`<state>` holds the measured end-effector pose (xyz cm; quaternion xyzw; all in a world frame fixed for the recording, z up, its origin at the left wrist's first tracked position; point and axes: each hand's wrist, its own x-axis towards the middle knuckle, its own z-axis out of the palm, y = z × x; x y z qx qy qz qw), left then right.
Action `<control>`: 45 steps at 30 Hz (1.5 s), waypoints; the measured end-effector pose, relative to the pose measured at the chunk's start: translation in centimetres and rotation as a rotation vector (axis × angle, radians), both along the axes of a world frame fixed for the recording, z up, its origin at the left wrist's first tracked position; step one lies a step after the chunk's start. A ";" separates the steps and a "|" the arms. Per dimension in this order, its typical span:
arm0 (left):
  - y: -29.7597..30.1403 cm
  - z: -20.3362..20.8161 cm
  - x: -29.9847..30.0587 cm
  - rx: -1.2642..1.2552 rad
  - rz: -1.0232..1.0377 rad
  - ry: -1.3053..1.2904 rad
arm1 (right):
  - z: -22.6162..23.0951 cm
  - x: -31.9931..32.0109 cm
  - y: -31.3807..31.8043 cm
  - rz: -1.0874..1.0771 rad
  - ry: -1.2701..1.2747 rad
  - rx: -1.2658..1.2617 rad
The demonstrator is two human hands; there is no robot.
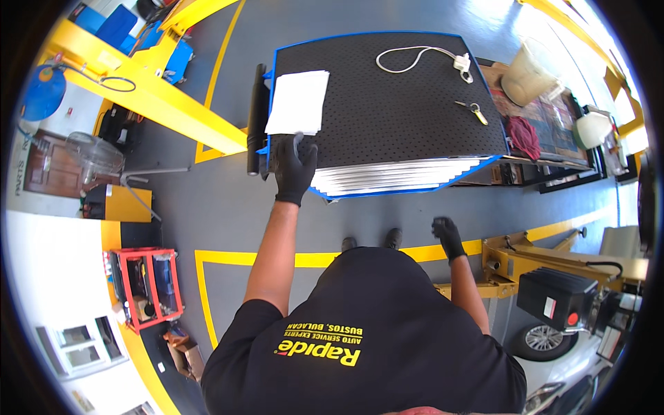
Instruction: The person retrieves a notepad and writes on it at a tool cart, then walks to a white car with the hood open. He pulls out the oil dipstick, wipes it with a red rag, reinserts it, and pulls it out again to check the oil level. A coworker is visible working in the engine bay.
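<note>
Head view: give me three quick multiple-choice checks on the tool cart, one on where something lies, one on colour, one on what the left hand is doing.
1. Where does the stack of white paper sheets lie on the black perforated cart top?
A. near its left edge
B. dead centre
C. beside the keys

2. What colour is the cart top's trim?
A. red
B. blue
C. green

3. What is the black-gloved left hand doing?
A. hanging free at the side
B. lifting the coiled white cord
C. resting on the cart's near left edge

Answers:
1 A, the sheets sit by the left rim, far from the small keys.
2 B, a blue line runs round the top.
3 C, the fingers lie at the edge just below the paper; the coiled white cord lies untouched, and the gloved right hand hangs free.
</note>
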<state>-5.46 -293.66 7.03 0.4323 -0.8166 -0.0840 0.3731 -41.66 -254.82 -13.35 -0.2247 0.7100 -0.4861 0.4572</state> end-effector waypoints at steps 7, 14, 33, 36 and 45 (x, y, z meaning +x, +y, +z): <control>-4.6 4.6 -0.5 -0.001 0.020 -0.361 | -8.9 2.9 13.1 -0.118 -0.341 0.383; -8.8 1.1 -1.8 -0.016 -0.006 -0.535 | -14.5 -0.1 24.0 0.007 -0.260 0.597; -9.6 1.8 -1.7 0.397 0.074 0.216 | -11.0 -8.6 3.2 0.148 -0.120 0.364; -8.4 4.5 -2.8 0.437 0.137 0.342 | -9.2 -8.1 -0.8 0.374 0.108 0.224; 1.8 11.4 5.6 -0.016 0.161 0.234 | 13.0 7.6 -15.1 0.966 0.051 -0.172</control>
